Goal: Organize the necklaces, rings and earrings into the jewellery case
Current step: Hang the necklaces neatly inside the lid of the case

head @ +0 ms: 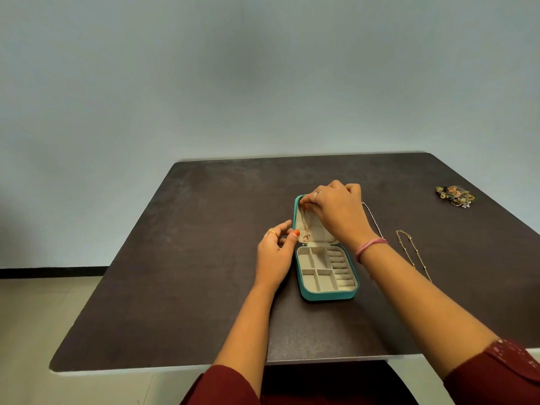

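The task is only beginning. The right hand (336,209) pinches a gold necklace (306,226) against the lid of the open jewellery case (324,295) at frame centre; the left hand (276,252), loosely curled, steadies the lid edge. The compartments look empty. Two chains (412,249) and a jewellery pile (455,196) wait on the tabletop (175,258) at right.

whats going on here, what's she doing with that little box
A person is filling an open teal jewellery case on a dark table. The right hand pinches the top of a gold pendant necklace against the lid's lining, while the left hand steadies the lid's edge. The tray compartments look empty. Two more chains and a pile of small jewellery wait on the table to the right.
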Tool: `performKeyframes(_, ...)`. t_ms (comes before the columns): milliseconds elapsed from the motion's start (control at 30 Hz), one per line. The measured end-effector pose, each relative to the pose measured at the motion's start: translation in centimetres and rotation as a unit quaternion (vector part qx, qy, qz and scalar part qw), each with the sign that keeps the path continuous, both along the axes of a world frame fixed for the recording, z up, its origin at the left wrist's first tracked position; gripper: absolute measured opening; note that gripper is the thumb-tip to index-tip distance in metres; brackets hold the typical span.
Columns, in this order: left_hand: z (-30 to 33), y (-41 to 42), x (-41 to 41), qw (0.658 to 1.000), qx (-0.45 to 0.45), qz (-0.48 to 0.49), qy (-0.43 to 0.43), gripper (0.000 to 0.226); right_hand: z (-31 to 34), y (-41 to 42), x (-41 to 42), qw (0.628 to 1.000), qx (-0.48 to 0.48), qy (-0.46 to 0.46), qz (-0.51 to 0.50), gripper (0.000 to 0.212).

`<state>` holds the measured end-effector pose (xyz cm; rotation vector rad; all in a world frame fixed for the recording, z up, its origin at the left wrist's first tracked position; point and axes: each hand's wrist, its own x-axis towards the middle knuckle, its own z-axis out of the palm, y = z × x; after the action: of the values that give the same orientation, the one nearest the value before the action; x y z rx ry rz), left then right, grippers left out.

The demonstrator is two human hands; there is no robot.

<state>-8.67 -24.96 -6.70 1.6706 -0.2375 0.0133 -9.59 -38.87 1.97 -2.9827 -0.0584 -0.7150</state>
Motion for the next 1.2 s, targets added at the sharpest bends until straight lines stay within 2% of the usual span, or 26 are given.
performKeyframes(233,0.2,0.2,0.0,1.0,-0.008,-0.002,-0.001,0.021,-0.9,0.4,-0.1,0.997,-0.055,-0.047,-0.034,0.016)
performKeyframes(367,0.2,0.4,0.0,1.0,-0.023,-0.002,0.001,0.017,-1.0,0.4,0.2,0.997,0.001,-0.056,-0.047,0.016)
performKeyframes(567,0.1,0.4,0.1,1.0,-0.022,-0.004,0.002,0.02,-0.2,0.1,0.6,0.994,0.094,0.003,-0.05,0.016)
performKeyframes(867,0.2,0.5,0.0,0.999,-0.041,-0.009,0.008,0.022,0.4,0.1,1.2,0.988,0.137,0.051,-0.054,0.017)
performKeyframes(1033,0.2,0.6,0.1,0.999,-0.04,-0.01,0.01,0.024,0.2,0.1,1.0,0.988,0.144,0.039,-0.045,0.019)
performKeyframes(1200,0.2,0.6,0.0,0.999,-0.04,-0.011,0.013,0.025,0.4,0.1,0.6,0.981,0.192,-0.003,-0.039,0.008)
